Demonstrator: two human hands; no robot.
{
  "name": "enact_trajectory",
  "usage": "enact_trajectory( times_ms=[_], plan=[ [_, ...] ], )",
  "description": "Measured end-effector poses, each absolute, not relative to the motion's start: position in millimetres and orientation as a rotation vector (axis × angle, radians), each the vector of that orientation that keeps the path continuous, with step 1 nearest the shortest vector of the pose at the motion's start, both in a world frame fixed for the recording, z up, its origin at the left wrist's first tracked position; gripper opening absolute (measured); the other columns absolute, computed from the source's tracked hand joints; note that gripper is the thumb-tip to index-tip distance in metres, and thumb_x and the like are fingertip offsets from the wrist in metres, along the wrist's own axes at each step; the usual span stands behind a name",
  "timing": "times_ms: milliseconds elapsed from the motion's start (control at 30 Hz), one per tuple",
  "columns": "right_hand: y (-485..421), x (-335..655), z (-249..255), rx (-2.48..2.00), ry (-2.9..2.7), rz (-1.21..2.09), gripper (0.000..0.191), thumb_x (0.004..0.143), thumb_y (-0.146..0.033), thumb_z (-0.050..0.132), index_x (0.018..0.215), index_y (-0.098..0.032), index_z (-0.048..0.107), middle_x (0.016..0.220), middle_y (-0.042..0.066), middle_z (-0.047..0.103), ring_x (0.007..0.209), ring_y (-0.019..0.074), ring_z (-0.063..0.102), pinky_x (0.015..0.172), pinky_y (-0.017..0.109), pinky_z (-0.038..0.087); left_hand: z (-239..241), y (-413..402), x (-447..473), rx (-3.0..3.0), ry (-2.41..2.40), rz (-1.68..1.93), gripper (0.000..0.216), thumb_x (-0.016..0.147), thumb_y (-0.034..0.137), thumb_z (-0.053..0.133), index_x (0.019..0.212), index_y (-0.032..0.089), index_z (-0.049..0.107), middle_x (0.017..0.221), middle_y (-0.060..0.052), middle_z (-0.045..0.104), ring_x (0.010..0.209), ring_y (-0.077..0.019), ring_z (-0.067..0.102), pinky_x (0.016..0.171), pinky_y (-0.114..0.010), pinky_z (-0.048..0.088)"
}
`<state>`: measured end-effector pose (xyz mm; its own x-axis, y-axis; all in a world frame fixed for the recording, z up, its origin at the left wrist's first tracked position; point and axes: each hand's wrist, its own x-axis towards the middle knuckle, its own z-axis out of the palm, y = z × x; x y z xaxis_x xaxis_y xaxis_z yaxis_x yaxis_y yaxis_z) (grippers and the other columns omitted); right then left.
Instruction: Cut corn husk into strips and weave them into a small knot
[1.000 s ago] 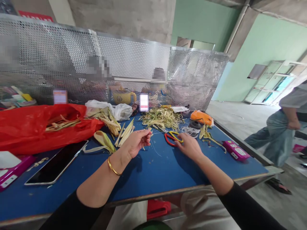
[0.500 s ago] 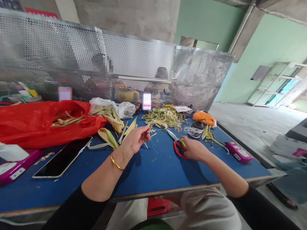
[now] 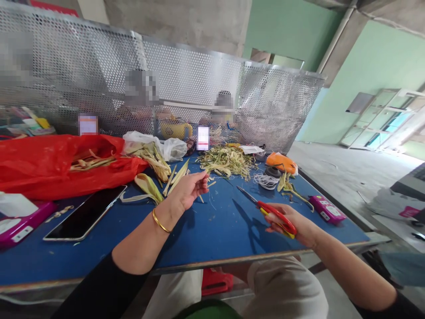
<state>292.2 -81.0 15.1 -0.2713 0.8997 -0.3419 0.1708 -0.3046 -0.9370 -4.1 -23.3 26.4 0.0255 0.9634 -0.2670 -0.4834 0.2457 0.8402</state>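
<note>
My right hand (image 3: 292, 223) is wrapped round the scissors (image 3: 270, 210) with red and yellow handles, raised over the blue table, blades pointing away to the left. Their blades look closed. To the left, my left hand (image 3: 192, 190) is closed in a pinch; what is between its fingertips is too small to make out. A fine white thread (image 3: 226, 178) runs near those fingertips. Just beyond lies a heap of shredded corn husk (image 3: 229, 161). Several husk pieces (image 3: 149, 188) lie left of my left hand. A coil of white cord (image 3: 266, 180) rests beyond the scissors.
A red plastic bag (image 3: 59, 177) with dry husk lies at the left, with a phone (image 3: 86, 215) in front of it. Purple packs sit at both sides, one (image 3: 327, 209) on the right. A perforated metal screen (image 3: 195, 75) stands along the back, people behind it.
My right hand has lifted the scissors off the table and drawn them right and towards me, turning them in its grip. My left hand stays almost where it was, still pinched.
</note>
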Motion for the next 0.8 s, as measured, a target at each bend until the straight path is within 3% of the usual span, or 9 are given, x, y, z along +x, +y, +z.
enact_trajectory(
  times_ms=[167,300,433,600,700,800],
  plan=[
    [-83.4,269.2,22.2,-1.158,-1.238,1.773,0.056,0.062,-0.058,0.077,0.101,-0.02,0.065,0.08,0.003,0.063,0.067,0.0155,0.061,0.078,0.035,0.054,21.2,-22.3,-5.8,0.644,0.966,1.224,0.017,0.085,0.017,0.06,0.07,0.01,0.064,0.058,0.001,0.055,0.046,-0.0054,0.052,0.047,-0.018,0.049],
    [-71.8,254.3,24.3,-1.233,-1.255,1.691,0.045,0.073,-0.058,0.067,0.094,-0.02,0.062,0.076,0.003,0.062,0.06,0.0142,0.059,0.07,0.033,0.056,19.4,-23.0,-6.0,0.664,0.957,1.204,0.015,0.082,0.02,0.065,0.069,0.011,0.063,0.059,0.001,0.056,0.047,-0.0056,0.052,0.049,-0.018,0.048],
    [-51.8,241.8,22.3,-1.466,-1.458,1.335,0.044,0.082,-0.062,0.053,0.091,-0.019,0.059,0.07,0.002,0.06,0.052,0.0119,0.055,0.058,0.029,0.055,20.6,-25.2,-4.0,0.676,0.936,1.201,0.017,0.082,0.02,0.065,0.068,0.011,0.062,0.059,0.002,0.054,0.047,-0.0053,0.05,0.048,-0.018,0.047],
    [-28.4,240.7,14.7,-1.704,-1.68,1.002,0.038,0.082,-0.05,0.057,0.093,-0.015,0.064,0.065,0.002,0.061,0.049,0.0136,0.055,0.052,0.029,0.051,21.8,-26.2,-3.8,0.702,0.909,1.192,0.018,0.083,0.02,0.065,0.068,0.01,0.063,0.059,0.001,0.054,0.047,-0.0056,0.05,0.047,-0.019,0.047],
    [-21.7,243.9,11.1,-1.854,-1.834,0.736,0.026,0.08,-0.037,0.061,0.093,-0.015,0.068,0.075,0.007,0.067,0.071,0.0215,0.064,0.066,0.032,0.051,21.6,-25.8,-5.3,0.727,0.896,1.193,0.018,0.083,0.02,0.063,0.068,0.01,0.063,0.059,0.001,0.055,0.048,-0.006,0.051,0.048,-0.019,0.047],
    [-21.1,244.6,10.1,-1.969,-1.937,0.504,0.022,0.071,-0.025,0.069,0.091,-0.015,0.07,0.091,0.013,0.07,0.099,0.0307,0.062,0.082,0.038,0.047,21.3,-25.8,-6.1,0.765,0.881,1.154,0.019,0.083,0.021,0.064,0.067,0.011,0.063,0.058,0.001,0.055,0.048,-0.0061,0.052,0.048,-0.018,0.047]
  ],
)
